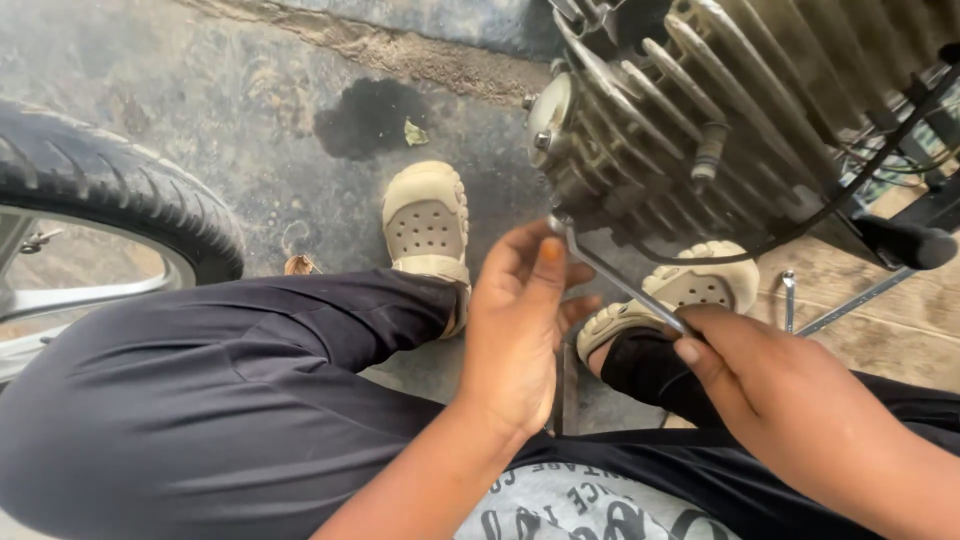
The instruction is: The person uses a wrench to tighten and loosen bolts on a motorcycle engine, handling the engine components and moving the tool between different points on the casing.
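Stained concrete floor, dark oil patch with small leaf beside. I see motorcycle tyre at left edge, finned engine cylinder top right. My right hand closed around shaft of metal wrench, thumb on top; wrench head sits at cylinder's lower edge. My left hand near wrench head, fingers loosely curled, fingertips at tool end, contact unclear. Beige perforated clogs on floor below, black trousers across foreground. Black cable runs under cylinder.
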